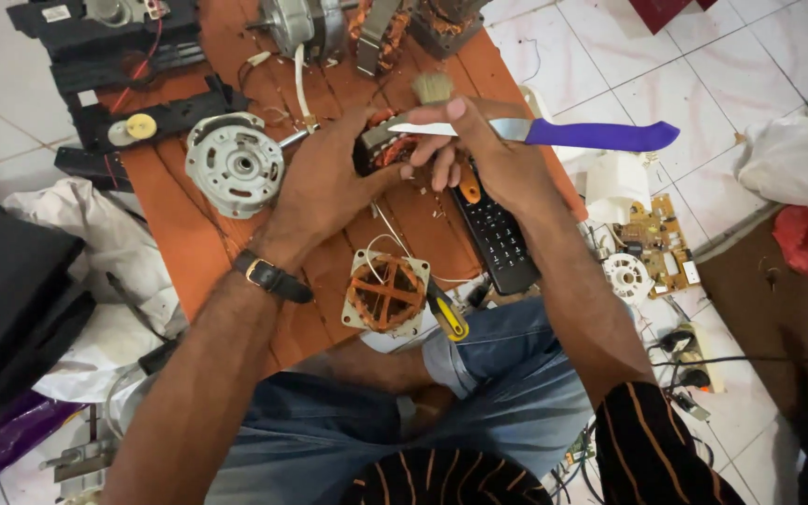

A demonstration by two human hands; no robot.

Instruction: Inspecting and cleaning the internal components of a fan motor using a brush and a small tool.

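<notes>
Two bare forearms extend into view from the bottom of the frame, seen from above by a head-worn camera. The left hand [324,178] belongs to an arm that is uncovered along its whole visible length, with a dark wristwatch [271,277] on a black strap fastened by a small gold-coloured buckle at the wrist. The right hand [493,154] has clean, short, pale fingernails. Near the right elbow sits the edge of a black sleeve [652,444] with thin orange stripes; the same striped fabric shows at the bottom centre. The legs wear blue denim shorts [479,393], the hem rolled up into a cuff above a bare knee.
</notes>
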